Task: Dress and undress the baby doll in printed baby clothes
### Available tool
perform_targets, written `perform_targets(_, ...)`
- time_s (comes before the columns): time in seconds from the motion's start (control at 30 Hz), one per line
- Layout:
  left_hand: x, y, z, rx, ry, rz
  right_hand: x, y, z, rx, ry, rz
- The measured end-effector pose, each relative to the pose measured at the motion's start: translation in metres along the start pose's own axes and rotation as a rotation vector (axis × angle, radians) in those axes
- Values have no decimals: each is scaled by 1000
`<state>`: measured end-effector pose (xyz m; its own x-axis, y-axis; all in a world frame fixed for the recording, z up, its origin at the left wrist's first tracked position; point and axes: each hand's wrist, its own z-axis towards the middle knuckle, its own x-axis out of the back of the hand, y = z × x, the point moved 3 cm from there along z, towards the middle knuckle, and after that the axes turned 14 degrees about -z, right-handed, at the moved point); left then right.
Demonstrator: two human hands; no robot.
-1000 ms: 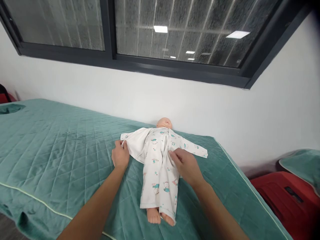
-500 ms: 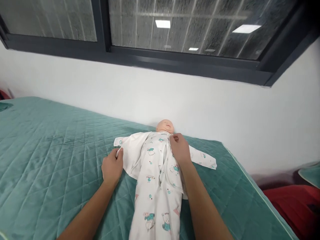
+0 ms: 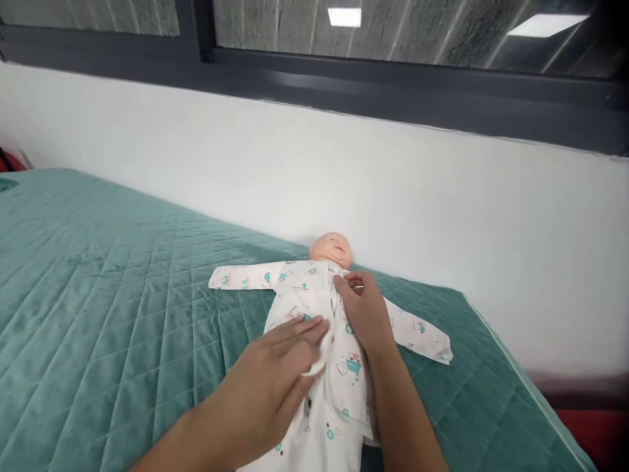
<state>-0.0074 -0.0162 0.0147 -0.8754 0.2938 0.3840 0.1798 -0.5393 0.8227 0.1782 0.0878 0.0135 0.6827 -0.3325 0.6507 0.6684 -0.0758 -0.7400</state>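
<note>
there are two hands (image 3: 268, 387), one doll (image 3: 331, 249), two printed sleeves (image 3: 421, 332), one quilted cover (image 3: 122, 314) and two bright panels (image 3: 344, 17).

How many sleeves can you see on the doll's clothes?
2. The left-side sleeve stretches out over the green quilt. The right-side sleeve pokes out past the right hand, which hides its upper part.

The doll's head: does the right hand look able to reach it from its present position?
Probably yes: the right hand is by the shirt collar, just below the doll's head, and nothing visible seems to block the way.
</note>
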Motion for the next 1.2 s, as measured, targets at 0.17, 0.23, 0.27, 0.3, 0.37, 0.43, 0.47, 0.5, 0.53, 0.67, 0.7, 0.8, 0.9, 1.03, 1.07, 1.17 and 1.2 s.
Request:
perform_targets(0.17,16,5,33,-68,87,80,1,-2,-2,-20,-11,-19)
perform_targets(0.23,30,-3,62,64,263,102,1,-3,-3,-18,-26,-18)
perform_targets(0.27,36,-9,78,147,312,119,1,-3,-4,-14,-36,-19)
perform_targets(0.3,39,-14,93,213,332,131,1,-4,-4,-9,-44,-21)
perform_targets(0.37,39,-24,122,326,245,159,1,-4,-5,-16,-59,-29)
perform_targets(0.43,32,-33,141,383,124,238,1,-5,-6,-49,-71,-45)
perform_targets(0.47,28,-37,146,390,90,276,2,-5,-6,-67,-69,-54)
perform_targets(0.5,25,-41,149,386,80,301,2,-5,-7,-81,-65,-65)
perform_targets(0.53,21,-45,149,374,91,306,2,-5,-7,-88,-58,-76)
perform_targets(0.67,13,-55,143,302,150,217,1,-5,-6,-73,-31,-76)
perform_targets(0.7,12,-56,142,274,155,201,2,-4,-5,-74,-22,-55)
perform_targets(0.8,13,-55,141,221,208,79,3,2,-1,-120,-64,139)
perform_targets(0.9,15,-55,141,252,338,-159,1,5,2,-182,-196,476)
perform_targets(1.03,11,-57,141,297,385,-244,0,0,3,-152,-222,729)
perform_targets(1.07,10,-58,141,304,375,-238,-1,-1,2,-134,-224,737)
perform_targets(1.17,7,-59,140,307,371,-225,-3,-4,3,-78,-195,622)
perform_targets(1.2,7,-59,140,306,373,-221,-3,-5,3,-66,-162,544)
